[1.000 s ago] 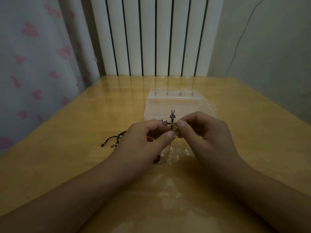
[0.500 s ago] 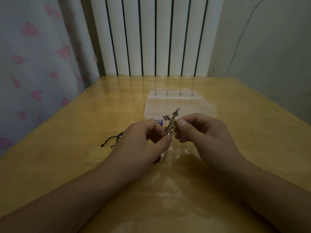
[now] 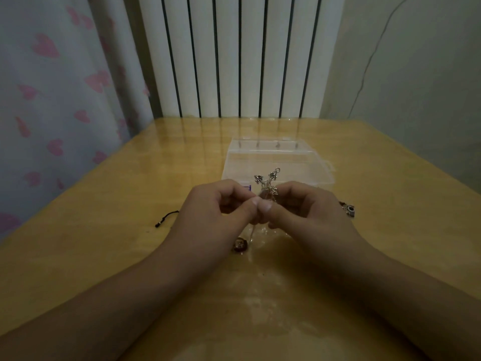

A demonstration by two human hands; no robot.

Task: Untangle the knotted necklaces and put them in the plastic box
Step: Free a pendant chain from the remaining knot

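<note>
Two hands meet at the centre of the frame, and I have both of them pinching the same tangle. My left hand (image 3: 216,207) grips it between thumb and forefinger, my right hand (image 3: 307,209) does the same from the other side, and the thumb tips touch. Between them sits the knotted necklace (image 3: 268,186), a silvery chain with small star charms and a ring standing up above my fingers; a thin strand hangs from the pinch toward the table (image 3: 104,230).

Behind my hands, just above centre, lies the plastic box (image 3: 278,162), clear and lidless as far as I can see. I cannot make out anything inside it, though the dim light and clear walls make that hard to judge.

Other pieces lie loose on the table. A black cord end (image 3: 166,218) shows at the left of my left hand, a dark round bead or pendant (image 3: 240,246) sits below the pinch, and a metal bead piece (image 3: 348,209) peeks out at the right of my right hand. Whether these join the knot I hold, I cannot tell.

My reading is that the task is at an early stage: the knot looks unresolved, nothing appears boxed, and all the separating and placing remains.
</note>
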